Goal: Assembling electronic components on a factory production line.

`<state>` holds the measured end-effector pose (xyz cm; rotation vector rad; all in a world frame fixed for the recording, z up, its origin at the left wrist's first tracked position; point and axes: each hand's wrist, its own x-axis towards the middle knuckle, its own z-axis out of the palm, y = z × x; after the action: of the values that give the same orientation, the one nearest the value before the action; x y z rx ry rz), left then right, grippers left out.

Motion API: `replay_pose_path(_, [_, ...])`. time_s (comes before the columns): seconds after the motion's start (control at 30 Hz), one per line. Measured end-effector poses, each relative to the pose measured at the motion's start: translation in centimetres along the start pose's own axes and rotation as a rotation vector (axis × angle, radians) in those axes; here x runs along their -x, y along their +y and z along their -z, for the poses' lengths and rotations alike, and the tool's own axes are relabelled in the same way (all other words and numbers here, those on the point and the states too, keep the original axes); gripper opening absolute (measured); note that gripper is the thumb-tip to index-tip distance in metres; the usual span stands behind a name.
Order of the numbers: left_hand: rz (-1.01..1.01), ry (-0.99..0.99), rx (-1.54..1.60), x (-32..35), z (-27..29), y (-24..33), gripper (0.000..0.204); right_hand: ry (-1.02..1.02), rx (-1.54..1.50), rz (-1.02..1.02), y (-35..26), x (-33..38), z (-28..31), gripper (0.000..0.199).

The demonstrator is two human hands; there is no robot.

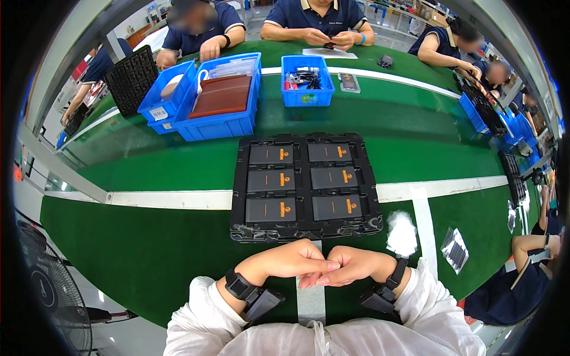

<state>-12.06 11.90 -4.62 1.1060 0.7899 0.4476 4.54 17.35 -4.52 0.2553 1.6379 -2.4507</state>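
Observation:
My left hand [297,259] and my right hand [356,265] meet in front of my body, just short of a black plastic tray [301,228]. Fingers of both are curled, with the tips pressed together. Whatever is between them, if anything, is hidden. Several flat dark grey boxes [270,209] with orange marks lie in the tray's compartments, in two columns. Right of the tray is a pile of clear plastic bags [402,232]. Farther right lies a clear bag holding dark strips [455,250]. Each wrist wears a black strapped device.
Across the green table [148,237] stand a blue bin with a brown folder [221,96], a smaller blue bin [169,86], and a blue bin of small tools [307,98]. A black tray [132,81] leans at far left. Co-workers sit beyond; a fan [50,285] stands at left.

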Motion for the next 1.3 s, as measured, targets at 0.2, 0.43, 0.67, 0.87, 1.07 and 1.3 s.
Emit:
replay_pose_path(0.2, [-0.009, 0.008, -0.026, 0.03, -0.22, 0.28, 0.04, 0.006, -0.01, 0.019, 0.25, 0.2, -0.08, 0.036])
replay_pose_path(0.43, [-0.015, -0.002, -0.02, 0.07, -0.14, 0.22, 0.041, 0.008, -0.001, 0.032, 0.54, 0.05, 0.02, 0.038])
replay_pose_path(0.67, [-0.011, 0.007, -0.012, 0.03, -0.06, 0.03, 0.04, 0.008, 0.002, 0.052, 0.41, 0.06, 0.02, 0.03])
replay_pose_path(0.87, [0.002, -0.003, -0.008, 0.04, -0.04, 0.04, 0.04, 0.003, 0.013, 0.02, 0.58, 0.14, 0.05, 0.023])
replay_pose_path(1.07, [0.005, -0.014, 0.004, -0.02, 0.0, -0.01, 0.04, 0.003, -0.004, 0.002, 0.61, 0.15, 0.17, 0.026])
replay_pose_path(1.3, [-0.002, -0.025, -0.004, -0.08, 0.11, -0.23, 0.04, 0.019, -0.016, 0.013, 0.36, 0.08, -0.09, 0.03])
